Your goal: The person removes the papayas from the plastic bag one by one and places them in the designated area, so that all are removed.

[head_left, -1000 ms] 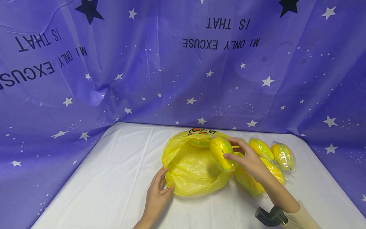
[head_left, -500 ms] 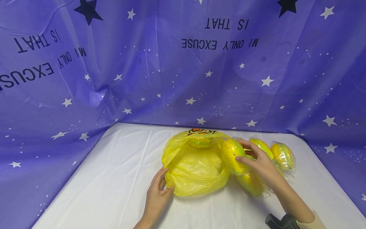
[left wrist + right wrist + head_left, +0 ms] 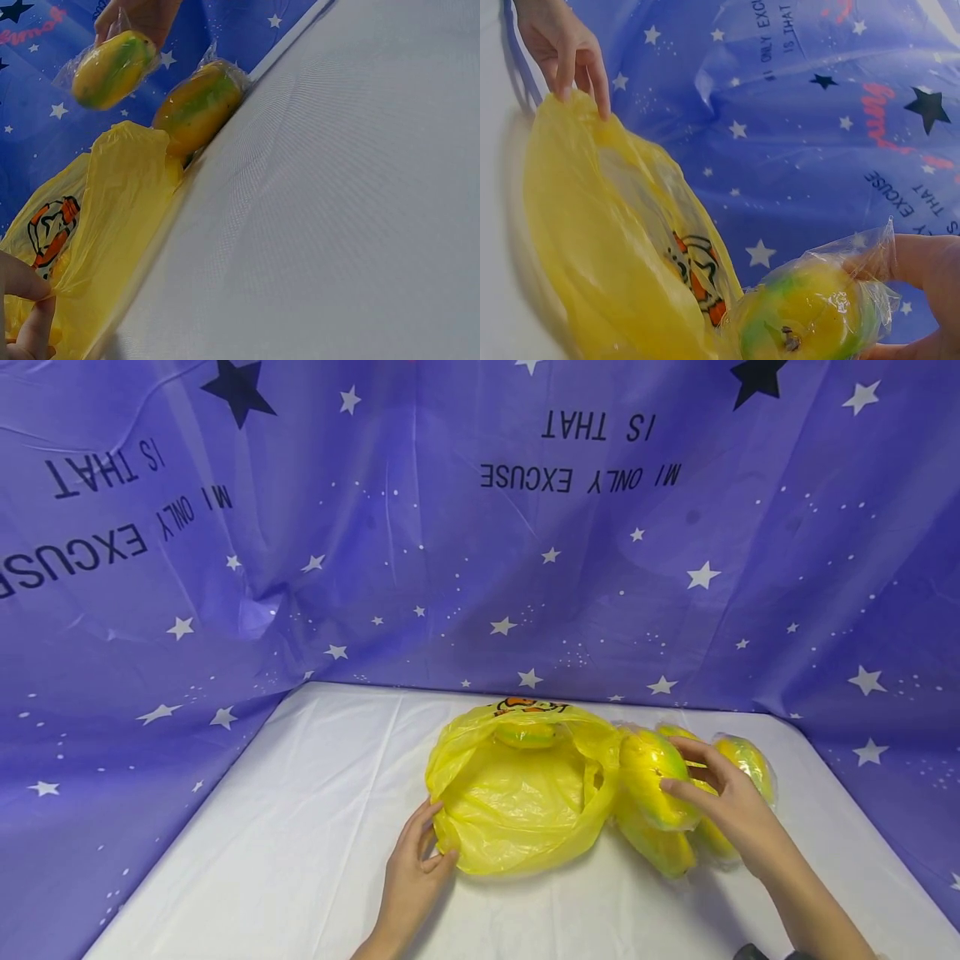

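Observation:
A yellow plastic bag (image 3: pixel 517 827) lies on the table with its mouth spread toward me. My left hand (image 3: pixel 411 872) pinches the left edge of that mouth between thumb and fingers, as the left wrist view also shows. Another mango (image 3: pixel 525 735), yellow-green, sits inside near the bag's top. Just right of the bag, my right hand (image 3: pixel 731 793) grips a mango (image 3: pixel 652 777) wrapped in clear film, held above other wrapped fruit. In the right wrist view the stem end of this held mango (image 3: pixel 799 315) faces the camera, close beside the bag.
Several film-wrapped mangoes lie to the right of the bag: a near mango (image 3: pixel 658 852) beside the bag and a far mango (image 3: pixel 748 762) at the back, others partly covered by my right hand. A white cloth (image 3: pixel 300 827) covers the table, and a purple star-patterned curtain (image 3: pixel 480 568) hangs behind.
My right hand has carried the held mango rightward, from in front of the bag's mouth to over the other mangoes. My left hand has stayed at the bag's edge.

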`<act>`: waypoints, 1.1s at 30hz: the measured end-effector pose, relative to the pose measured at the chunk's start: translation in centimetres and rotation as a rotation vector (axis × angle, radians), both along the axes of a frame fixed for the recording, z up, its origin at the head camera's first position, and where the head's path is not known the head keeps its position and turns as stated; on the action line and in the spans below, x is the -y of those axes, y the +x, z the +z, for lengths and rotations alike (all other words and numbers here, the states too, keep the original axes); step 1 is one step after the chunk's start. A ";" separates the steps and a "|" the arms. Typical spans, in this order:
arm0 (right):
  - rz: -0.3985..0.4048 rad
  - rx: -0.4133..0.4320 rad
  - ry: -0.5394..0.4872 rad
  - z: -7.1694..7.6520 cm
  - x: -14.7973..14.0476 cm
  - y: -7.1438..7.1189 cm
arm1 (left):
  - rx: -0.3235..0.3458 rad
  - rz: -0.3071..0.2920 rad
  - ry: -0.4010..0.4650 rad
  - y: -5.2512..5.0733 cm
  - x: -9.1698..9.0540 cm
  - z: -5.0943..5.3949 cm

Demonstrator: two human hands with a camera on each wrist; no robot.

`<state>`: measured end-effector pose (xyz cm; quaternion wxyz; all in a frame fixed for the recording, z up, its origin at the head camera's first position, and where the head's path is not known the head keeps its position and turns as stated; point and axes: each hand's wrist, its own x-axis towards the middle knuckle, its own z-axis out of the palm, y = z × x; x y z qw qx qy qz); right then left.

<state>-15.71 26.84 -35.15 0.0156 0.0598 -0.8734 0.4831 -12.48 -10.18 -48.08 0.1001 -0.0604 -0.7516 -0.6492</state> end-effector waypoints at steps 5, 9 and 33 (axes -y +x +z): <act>-0.022 -0.026 0.016 -0.1 -1.6 0.4 | 0.003 0.000 0.004 0.0 0.0 0.0; -0.042 -0.058 0.030 -0.2 -2.8 0.4 | 0.003 -0.004 0.006 0.0 0.0 0.0; -0.246 0.037 0.206 -1.5 -10.3 2.2 | 0.034 0.004 -0.008 -0.1 -0.1 -0.1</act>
